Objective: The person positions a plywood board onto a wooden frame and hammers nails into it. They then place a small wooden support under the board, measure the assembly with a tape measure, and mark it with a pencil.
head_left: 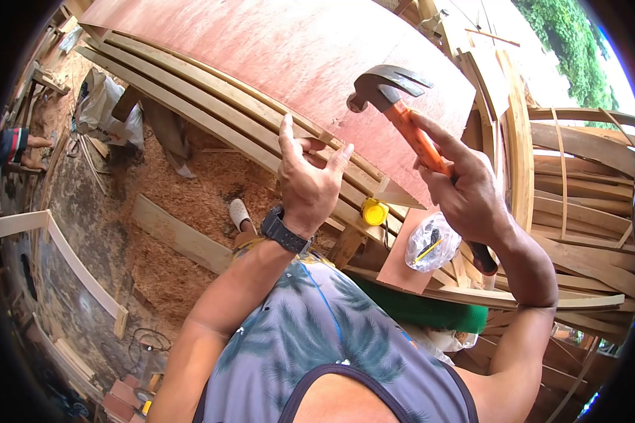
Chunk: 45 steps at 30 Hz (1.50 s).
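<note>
In my right hand is a claw hammer with a dark steel head and an orange handle. The head is raised in front of a large reddish plywood sheet, and the handle's black end sticks out below my fist. My left hand, with a dark watch on the wrist, is held over long wooden strips along the sheet's near edge. Its index finger and thumb are stretched apart, with nothing visible between them. A yellow tape measure lies on the strips, right of my left hand.
A clear plastic bag with small items sits on a plywood offcut at right. Timber is stacked further right. Sawdust and a loose board cover the floor. Another person's legs show at far left, near a white sack.
</note>
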### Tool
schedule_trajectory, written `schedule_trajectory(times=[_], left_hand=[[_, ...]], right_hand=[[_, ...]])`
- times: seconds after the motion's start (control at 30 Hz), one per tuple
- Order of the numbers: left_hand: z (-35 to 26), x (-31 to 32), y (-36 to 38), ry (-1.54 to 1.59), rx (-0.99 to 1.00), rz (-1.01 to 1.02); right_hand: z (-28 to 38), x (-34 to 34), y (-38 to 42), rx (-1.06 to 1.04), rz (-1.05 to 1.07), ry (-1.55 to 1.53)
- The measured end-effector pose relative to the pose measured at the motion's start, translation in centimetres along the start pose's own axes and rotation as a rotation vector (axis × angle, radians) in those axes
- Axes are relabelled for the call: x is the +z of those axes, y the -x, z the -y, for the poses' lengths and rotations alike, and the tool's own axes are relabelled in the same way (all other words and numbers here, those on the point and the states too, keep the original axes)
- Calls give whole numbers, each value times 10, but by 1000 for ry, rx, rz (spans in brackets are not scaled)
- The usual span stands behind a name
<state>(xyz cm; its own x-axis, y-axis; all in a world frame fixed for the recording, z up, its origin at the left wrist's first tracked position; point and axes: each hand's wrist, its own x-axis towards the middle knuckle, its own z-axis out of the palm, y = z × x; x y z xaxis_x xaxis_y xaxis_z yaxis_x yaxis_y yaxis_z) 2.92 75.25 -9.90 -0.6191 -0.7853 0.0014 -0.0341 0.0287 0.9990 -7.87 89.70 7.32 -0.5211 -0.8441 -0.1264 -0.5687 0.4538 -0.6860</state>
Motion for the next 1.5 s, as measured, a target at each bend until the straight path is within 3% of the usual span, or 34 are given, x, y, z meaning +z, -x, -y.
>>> schedule_trajectory(times=[0.03, 0.1, 0.17, 0.2, 0.3, 0.53, 0.83, 0.9, 1.03, 1.1, 1.13, 1.17, 1.23, 1.5], left_hand=[[-5, 0, 1, -125, 108, -38], [-8, 3, 3, -130, 27, -23], [1, 8, 0, -397, 379, -104], [-11, 6, 0, -250, 237, -50], [-2, 8, -9, -390, 303, -55], [-1, 10, -11, -402, 365, -131], [-4, 12, -7, -339, 234, -95], [0, 15, -7, -372, 350, -161], [-2, 14, -3, -382, 394, -221], [-10, 8, 2, -175, -44, -156], [-23, 1, -2, 211, -459, -18], [-25, -4, 0, 483, -598, 71], [-32, -4, 4, 679, -642, 111], [-37, -8, -18, 821, -895, 98]], right_hand=[[-3, 1, -1, 14, -17, -10], [-9, 4, -4, 16, -26, -13], [-17, 8, -7, 18, -67, -70], [-19, 8, -9, 27, -67, -80], [-28, 10, -12, -12, -59, -73], [-47, 22, -24, 11, -42, -164], [-25, -6, -26, -10, 95, -65], [-15, -15, -25, 6, 126, -35], [-10, -24, -24, 3, 140, -47], [-11, -26, -22, -40, 126, -47], [-10, -28, -22, -34, 133, -53], [-10, -29, -22, -33, 137, -58], [-13, -29, -23, -53, 135, -34], [-10, -26, -31, -3, 197, -20]])
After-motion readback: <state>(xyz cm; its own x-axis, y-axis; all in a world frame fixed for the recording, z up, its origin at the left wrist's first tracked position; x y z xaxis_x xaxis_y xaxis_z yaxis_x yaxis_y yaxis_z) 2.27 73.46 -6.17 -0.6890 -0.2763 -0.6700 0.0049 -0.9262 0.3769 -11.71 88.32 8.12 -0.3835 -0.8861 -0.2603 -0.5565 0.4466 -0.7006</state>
